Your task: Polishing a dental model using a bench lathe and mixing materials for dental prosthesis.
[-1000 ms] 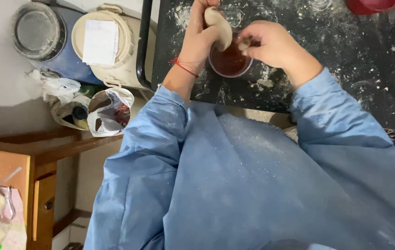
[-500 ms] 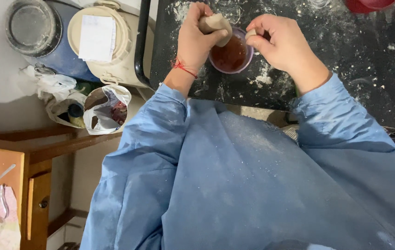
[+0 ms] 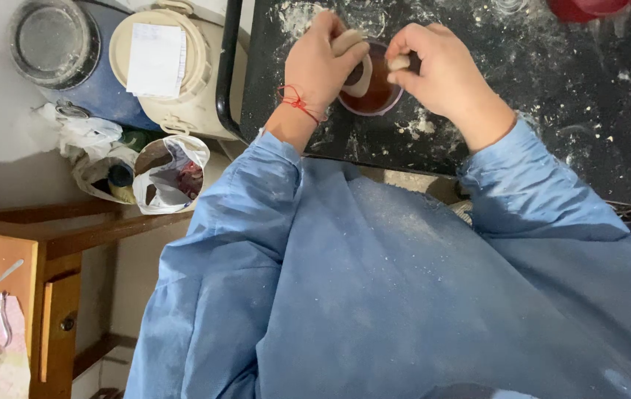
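Observation:
A small round bowl [image 3: 374, 92] with dark reddish-brown filling sits on a black, flour-dusted worktop [image 3: 537, 89]. My left hand [image 3: 323, 63], with a red string around the wrist, holds a pale piece of dough [image 3: 356, 63] over the bowl's left rim. On the bowl's right side, my right hand [image 3: 437, 66] pinches a small bit of dough [image 3: 398, 63] between fingertips. Both arms wear a floury blue smock.
A cream lidded bucket [image 3: 160, 63] with a white paper on top and a blue bin with a dark lid [image 3: 53, 41] stand left of the worktop. Plastic bags [image 3: 168, 174] lie below them. A wooden cabinet [image 3: 42, 295] sits lower left. A red container [image 3: 585, 9] is at the top right.
Both hands stay over the bowl; my left hand has turned the dough lower against the bowl's rim, and my right hand's fingers have closed in on a small bit.

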